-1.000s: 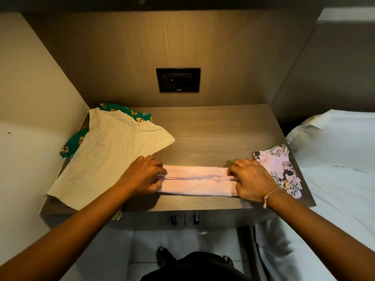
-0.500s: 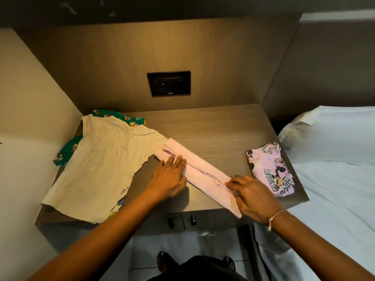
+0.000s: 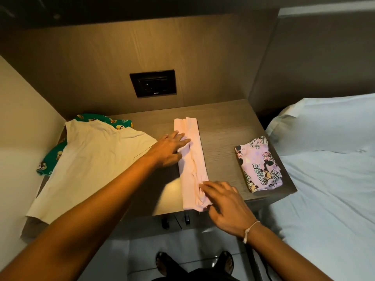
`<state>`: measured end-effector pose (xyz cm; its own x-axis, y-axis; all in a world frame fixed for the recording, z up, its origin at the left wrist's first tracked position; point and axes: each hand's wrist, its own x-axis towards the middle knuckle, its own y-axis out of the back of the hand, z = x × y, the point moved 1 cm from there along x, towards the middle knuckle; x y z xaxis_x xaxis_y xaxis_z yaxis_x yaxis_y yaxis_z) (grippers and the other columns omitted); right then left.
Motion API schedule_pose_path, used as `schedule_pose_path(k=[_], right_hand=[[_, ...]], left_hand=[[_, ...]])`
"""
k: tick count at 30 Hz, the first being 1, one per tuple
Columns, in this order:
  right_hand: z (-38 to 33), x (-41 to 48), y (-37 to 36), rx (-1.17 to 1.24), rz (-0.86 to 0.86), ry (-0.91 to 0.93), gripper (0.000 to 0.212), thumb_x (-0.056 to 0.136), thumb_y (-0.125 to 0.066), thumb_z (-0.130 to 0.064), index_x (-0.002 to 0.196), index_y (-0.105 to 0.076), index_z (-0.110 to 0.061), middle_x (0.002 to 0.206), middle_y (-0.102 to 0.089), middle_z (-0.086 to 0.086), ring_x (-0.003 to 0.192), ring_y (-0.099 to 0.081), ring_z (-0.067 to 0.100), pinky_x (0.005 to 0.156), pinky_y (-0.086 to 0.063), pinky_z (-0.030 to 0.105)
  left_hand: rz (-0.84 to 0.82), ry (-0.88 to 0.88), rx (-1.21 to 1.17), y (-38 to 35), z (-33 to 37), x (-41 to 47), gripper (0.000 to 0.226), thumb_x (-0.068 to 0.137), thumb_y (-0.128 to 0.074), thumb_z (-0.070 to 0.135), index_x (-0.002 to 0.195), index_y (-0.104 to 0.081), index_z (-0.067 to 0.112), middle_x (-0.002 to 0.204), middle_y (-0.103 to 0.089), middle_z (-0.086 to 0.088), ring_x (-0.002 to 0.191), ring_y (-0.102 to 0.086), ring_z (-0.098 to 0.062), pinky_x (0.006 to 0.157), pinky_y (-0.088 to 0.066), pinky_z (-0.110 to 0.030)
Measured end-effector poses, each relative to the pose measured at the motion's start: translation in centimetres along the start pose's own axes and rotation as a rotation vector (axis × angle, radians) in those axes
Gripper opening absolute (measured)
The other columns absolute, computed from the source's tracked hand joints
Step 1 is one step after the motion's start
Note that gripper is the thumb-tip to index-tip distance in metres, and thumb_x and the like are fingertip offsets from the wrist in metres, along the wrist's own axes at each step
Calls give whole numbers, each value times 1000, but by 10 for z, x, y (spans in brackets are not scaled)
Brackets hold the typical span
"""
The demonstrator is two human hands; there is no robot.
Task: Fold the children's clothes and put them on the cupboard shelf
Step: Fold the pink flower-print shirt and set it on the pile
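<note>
A pale pink garment (image 3: 192,159), folded into a long narrow strip, lies front to back on the wooden shelf top (image 3: 223,122). My left hand (image 3: 169,150) lies flat with spread fingers on the strip's left edge near its far half. Resting on the strip's near end, at the shelf's front edge, are the fingers of my right hand (image 3: 227,205). A cream shirt (image 3: 97,165) is spread unfolded at the left, over a green printed garment (image 3: 54,157). At the right sits a folded purple cartoon-print garment (image 3: 259,165).
A black socket panel (image 3: 153,83) is set in the wooden back wall. A cream wall closes the left side. A bed with white sheets (image 3: 328,189) and a pillow (image 3: 324,122) adjoins the shelf on the right. My sandalled feet (image 3: 164,262) stand on the tiled floor below.
The pink strip has been turned from lying crosswise along the front edge to lying front to back. My left hand moved away from me with its far end; my right hand stayed at the near end.
</note>
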<state>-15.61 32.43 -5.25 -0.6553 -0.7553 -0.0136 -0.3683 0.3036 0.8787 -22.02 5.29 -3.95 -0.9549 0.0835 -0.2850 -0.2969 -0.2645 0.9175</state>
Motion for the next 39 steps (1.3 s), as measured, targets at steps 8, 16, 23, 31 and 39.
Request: schedule_pose_path(k=[8,16,23,31,39], right_hand=[[24,-3,-17,-192,-42,201,75,75,-70,-39,142,-38,-28,148,-42,-4,135,-33,21,111,-29,43],[15,-8,-17,116,124,162,38,82,-52,-23,117,-66,-30,116,-65,-15,108,-52,13,86,-47,38],[-14,-8,46,378,144,32,27,80,-68,-43,105,-64,-34,100,-61,-15,92,-59,4,73,-52,27],[-4,96,55,150,103,-128,20,86,-66,-37,104,-65,-30,90,-70,-5,80,-60,17,63,-42,29],[19,125,23,195,136,-378,46,90,-44,-64,114,-57,-26,100,-69,0,93,-64,25,75,-53,37]], left_hand=[[75,-223,15,-74,21,-117,76,85,-49,65,150,-31,29,160,-17,1,149,-7,-20,119,0,-46],[457,-120,-159,-115,48,-144,23,85,-60,35,105,-70,30,130,-64,3,132,-50,-21,112,-31,-57],[321,5,-789,-56,71,-166,26,90,-49,44,99,-68,29,87,-69,18,81,-66,-7,79,-52,-23],[218,358,-790,-12,39,-88,18,100,-48,27,108,-63,20,90,-68,-5,74,-67,-24,55,-56,-35],[323,649,-451,-30,18,-54,44,97,-42,55,82,-63,18,67,-65,-1,62,-65,-19,64,-53,-30]])
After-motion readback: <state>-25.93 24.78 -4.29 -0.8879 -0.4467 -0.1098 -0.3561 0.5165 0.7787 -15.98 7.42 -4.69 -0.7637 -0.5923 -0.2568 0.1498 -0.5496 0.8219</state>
